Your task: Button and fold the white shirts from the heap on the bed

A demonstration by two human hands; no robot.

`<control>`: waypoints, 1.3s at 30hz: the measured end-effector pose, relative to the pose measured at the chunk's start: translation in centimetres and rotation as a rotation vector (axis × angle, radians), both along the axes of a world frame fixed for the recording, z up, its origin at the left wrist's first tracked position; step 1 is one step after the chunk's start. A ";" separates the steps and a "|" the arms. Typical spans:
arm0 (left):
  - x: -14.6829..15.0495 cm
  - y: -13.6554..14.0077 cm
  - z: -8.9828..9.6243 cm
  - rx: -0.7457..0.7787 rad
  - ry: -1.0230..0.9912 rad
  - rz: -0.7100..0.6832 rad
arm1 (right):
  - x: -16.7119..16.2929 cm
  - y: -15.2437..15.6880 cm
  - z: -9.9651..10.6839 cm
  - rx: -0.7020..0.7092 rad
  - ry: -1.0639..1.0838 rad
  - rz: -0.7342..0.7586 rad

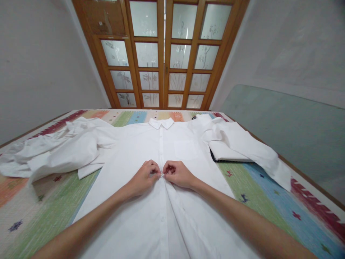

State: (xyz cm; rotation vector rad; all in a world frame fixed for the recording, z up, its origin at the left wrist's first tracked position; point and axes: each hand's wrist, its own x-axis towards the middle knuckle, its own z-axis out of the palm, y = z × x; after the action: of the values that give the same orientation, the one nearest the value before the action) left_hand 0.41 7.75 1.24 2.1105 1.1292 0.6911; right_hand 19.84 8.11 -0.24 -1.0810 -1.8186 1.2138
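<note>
A white button-up shirt lies spread face up, its collar at the far end and its sleeves out to both sides. Above the hands the front placket is closed; below them the two front edges part. My left hand pinches the placket from the left, fingers closed on it. Opposite, my right hand pinches the other front edge, fingertips almost touching those of the left. A button between the fingertips is too small to make out clearly. Lower down, a small button shows on the placket.
Beneath the shirt is a multicoloured striped cloth covering the table. Folded white fabric with a dark edge lies under the right sleeve, and crumpled white fabric lies at left. Wooden glass-paned doors stand behind; a pale green panel leans at right.
</note>
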 end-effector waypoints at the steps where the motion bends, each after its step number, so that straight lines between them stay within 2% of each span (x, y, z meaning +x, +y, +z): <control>1: 0.0 0.0 -0.1 0.002 0.000 0.004 | 0.0 0.0 0.0 -0.003 0.007 0.001; 6: 0.3 -0.4 -0.3 0.038 0.074 0.067 | 0.0 0.1 0.0 -0.033 0.054 -0.008; 10: 0.9 -1.0 0.2 0.020 0.131 0.128 | 0.0 0.1 0.0 -0.073 0.081 -0.016; 15: 1.3 -1.4 0.8 -0.149 0.027 0.188 | -0.2 0.0 0.1 -0.076 0.100 -0.041; 20: 1.3 -1.4 0.0 -0.457 -0.225 0.255 | -0.3 0.1 0.2 -0.091 0.117 -0.046; 25: 1.4 -1.0 0.0 -0.606 -0.359 0.273 | -0.4 0.0 0.2 -0.158 0.201 -0.048; 28: 1.3 -0.7 0.3 -0.655 -0.380 0.265 | -0.4 0.0 0.0 -0.201 0.221 -0.058; 32: 1.2 -0.7 0.4 -0.691 -0.390 0.245 | -0.2 0.3 -0.3 -0.179 0.201 -0.069; 39: 1.1 -0.7 0.3 -0.681 -0.375 0.271 | -0.1 0.4 -0.2 -0.238 0.278 -0.033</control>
State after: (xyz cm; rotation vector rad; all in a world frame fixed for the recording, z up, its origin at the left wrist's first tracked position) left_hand 1.50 7.03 1.49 1.2166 1.2232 0.6653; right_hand 19.75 8.52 -0.42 -1.0068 -1.4683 1.5080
